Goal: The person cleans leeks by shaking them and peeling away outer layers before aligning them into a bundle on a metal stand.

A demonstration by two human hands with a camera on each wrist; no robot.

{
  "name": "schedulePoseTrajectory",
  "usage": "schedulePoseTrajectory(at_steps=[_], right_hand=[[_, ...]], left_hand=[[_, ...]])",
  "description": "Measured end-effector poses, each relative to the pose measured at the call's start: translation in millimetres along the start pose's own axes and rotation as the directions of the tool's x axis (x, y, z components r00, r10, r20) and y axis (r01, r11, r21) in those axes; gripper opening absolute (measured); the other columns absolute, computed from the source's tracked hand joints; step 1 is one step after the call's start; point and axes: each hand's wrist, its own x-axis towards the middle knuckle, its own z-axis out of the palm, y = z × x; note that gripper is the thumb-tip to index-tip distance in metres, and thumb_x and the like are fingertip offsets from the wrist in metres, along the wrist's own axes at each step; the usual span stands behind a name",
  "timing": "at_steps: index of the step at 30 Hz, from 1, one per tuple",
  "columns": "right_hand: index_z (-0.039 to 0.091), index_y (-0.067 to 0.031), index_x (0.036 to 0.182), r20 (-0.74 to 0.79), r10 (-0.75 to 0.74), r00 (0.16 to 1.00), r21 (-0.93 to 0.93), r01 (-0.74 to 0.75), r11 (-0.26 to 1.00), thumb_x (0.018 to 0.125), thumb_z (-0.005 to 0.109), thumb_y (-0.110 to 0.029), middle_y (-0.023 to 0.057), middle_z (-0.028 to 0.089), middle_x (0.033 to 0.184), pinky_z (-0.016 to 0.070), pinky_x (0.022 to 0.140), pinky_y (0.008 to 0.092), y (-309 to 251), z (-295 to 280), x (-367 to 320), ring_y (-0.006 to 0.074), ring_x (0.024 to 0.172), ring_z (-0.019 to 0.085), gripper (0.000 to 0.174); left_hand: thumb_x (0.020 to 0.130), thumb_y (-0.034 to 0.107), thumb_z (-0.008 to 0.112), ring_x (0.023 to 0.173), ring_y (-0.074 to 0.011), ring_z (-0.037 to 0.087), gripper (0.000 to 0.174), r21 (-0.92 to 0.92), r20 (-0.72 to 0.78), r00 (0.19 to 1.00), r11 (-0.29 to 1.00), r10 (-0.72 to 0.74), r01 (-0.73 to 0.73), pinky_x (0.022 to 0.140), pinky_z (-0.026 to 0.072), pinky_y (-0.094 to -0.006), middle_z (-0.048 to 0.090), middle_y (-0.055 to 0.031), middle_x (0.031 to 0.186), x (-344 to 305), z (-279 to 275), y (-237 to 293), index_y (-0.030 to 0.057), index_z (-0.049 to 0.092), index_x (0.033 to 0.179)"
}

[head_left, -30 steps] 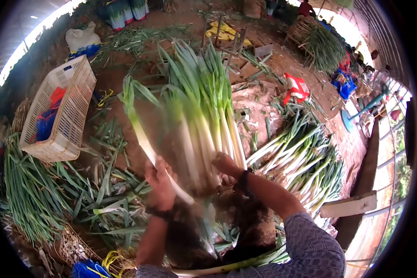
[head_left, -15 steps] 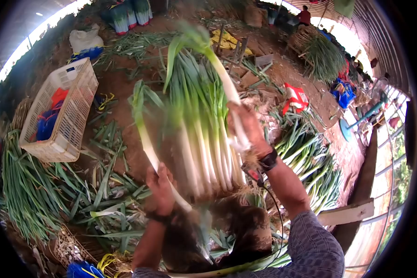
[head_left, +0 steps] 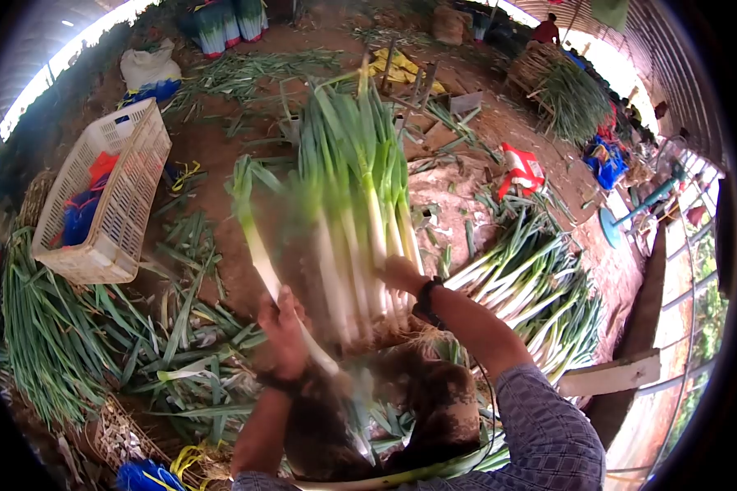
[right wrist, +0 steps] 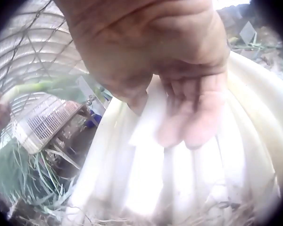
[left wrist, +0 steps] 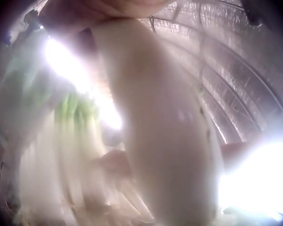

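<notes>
Single leek (head_left: 258,245) in left hand (head_left: 285,331), grip wrapped round white shaft; right hand (head_left: 401,274) flat-fingered, pressing bundle (head_left: 356,188). Likely stiff, smooth, top-heavy: hold low on shafts.

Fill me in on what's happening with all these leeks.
A person is working on an upright bundle of leeks held in front of them, roots down. The left hand grips a single leek at the bundle's left edge. The right hand lies against the white stalks on the other side, fingers laid flat on them. Trimmed green leaves litter the dirt floor, a white crate stands to the left, and a pile of leeks lies to the right.
</notes>
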Motion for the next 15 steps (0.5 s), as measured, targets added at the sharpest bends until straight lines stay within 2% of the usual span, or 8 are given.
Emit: schedulePoseTrajectory(at_steps=[3, 5, 8, 9, 10, 11, 14, 15], right_hand=[[0.067, -0.0009, 0.072, -0.057, -0.336, 0.940, -0.300, 0.304, 0.904, 0.097, 0.050, -0.036, 0.0107, 0.066, 0.060, 0.0551, 0.051, 0.0375, 13, 22, 7, 0.0223, 0.053, 0.067, 0.046], [0.065, -0.0025, 0.071, -0.003, -0.260, 0.966, -0.274, 0.249, 0.929, 0.096, 0.050, -0.033, 0.0119, 0.066, 0.060, 0.0553, 0.057, 0.0398, 23, 33, 15, 0.0234, 0.053, 0.067, 0.042], [0.068, -0.0014, 0.092, 0.359, -0.292, 0.886, -0.698, 0.463, 0.546, 0.092, 0.062, -0.016, 0.0102, 0.066, 0.074, 0.0573, 0.066, 0.0391, 38, 59, 7, 0.0233, 0.076, 0.069, 0.015], [0.069, -0.0015, 0.090, 0.367, -0.227, 0.902, -0.615, 0.418, 0.669, 0.094, 0.061, -0.021, 0.0102, 0.067, 0.073, 0.0571, 0.065, 0.0373, 35, 57, -6, 0.0229, 0.076, 0.070, 0.021], [0.069, -0.0021, 0.086, 0.336, -0.002, 0.942, -0.359, 0.130, 0.924, 0.096, 0.058, -0.031, 0.0099, 0.067, 0.073, 0.0566, 0.065, 0.0374, 32, 50, -18, 0.0236, 0.076, 0.070, 0.033], [0.070, -0.0026, 0.082, 0.288, 0.222, 0.931, -0.056, -0.215, 0.975, 0.097, 0.055, -0.042, 0.0096, 0.068, 0.072, 0.0560, 0.065, 0.0375, 22, 41, -34, 0.0242, 0.075, 0.071, 0.045], [0.069, -0.0026, 0.075, 0.291, 0.023, 0.956, -0.372, 0.091, 0.924, 0.096, 0.054, -0.051, 0.0127, 0.068, 0.074, 0.0555, 0.071, 0.0397, 11, 20, -38, 0.0269, 0.077, 0.070, 0.055], [0.070, -0.0008, 0.079, 0.169, -0.032, 0.985, -0.442, 0.104, 0.891, 0.095, 0.053, -0.054, 0.0161, 0.068, 0.075, 0.0543, 0.076, 0.0408, -2, 21, -42, 0.0273, 0.080, 0.070, 0.058]], left_hand=[[0.097, 0.038, 0.064, 0.057, -0.0062, 0.048, 0.031, -0.008, -0.007, 1.000, 1.000, -0.012, 0.012, 0.041, 0.0401, -0.0235, 0.048, 0.0027, 0.073, -2, -1, 1, 0.0123, 0.049, 0.087], [0.097, 0.039, 0.064, 0.057, -0.0063, 0.048, 0.032, -0.026, -0.003, 1.000, 0.999, -0.027, 0.027, 0.041, 0.0404, -0.0236, 0.048, 0.0027, 0.073, -5, 1, 6, 0.0123, 0.049, 0.088], [0.097, 0.039, 0.064, 0.057, -0.0064, 0.049, 0.032, -0.028, 0.001, 1.000, 1.000, -0.004, 0.004, 0.041, 0.0405, -0.0233, 0.048, 0.0024, 0.073, -3, 1, 4, 0.0123, 0.049, 0.088], [0.097, 0.038, 0.064, 0.057, -0.0062, 0.049, 0.031, -0.028, 0.014, 1.000, 1.000, 0.008, -0.007, 0.041, 0.0405, -0.0232, 0.048, 0.0024, 0.073, -1, 3, 3, 0.0121, 0.049, 0.089], [0.098, 0.037, 0.063, 0.056, -0.0061, 0.048, 0.030, -0.030, 0.023, 1.000, 0.999, 0.017, -0.016, 0.041, 0.0405, -0.0231, 0.048, 0.0025, 0.073, -1, 4, 0, 0.0120, 0.049, 0.090], [0.098, 0.036, 0.063, 0.056, -0.0059, 0.048, 0.028, -0.033, 0.029, 0.999, 0.999, 0.030, -0.029, 0.042, 0.0405, -0.0229, 0.048, 0.0025, 0.073, -1, 6, -3, 0.0119, 0.050, 0.091], [0.100, 0.031, 0.060, 0.055, -0.0052, 0.047, 0.024, 0.007, 0.065, 0.986, 0.988, 0.154, -0.155, 0.042, 0.0403, -0.0225, 0.047, 0.0027, 0.072, 1, 7, -15, 0.0112, 0.051, 0.092], [0.102, 0.026, 0.058, 0.054, -0.0047, 0.046, 0.018, -0.017, 0.084, 0.984, 0.987, 0.160, -0.159, 0.042, 0.0402, -0.0222, 0.046, 0.0031, 0.070, -3, 11, -6, 0.0103, 0.051, 0.095]])
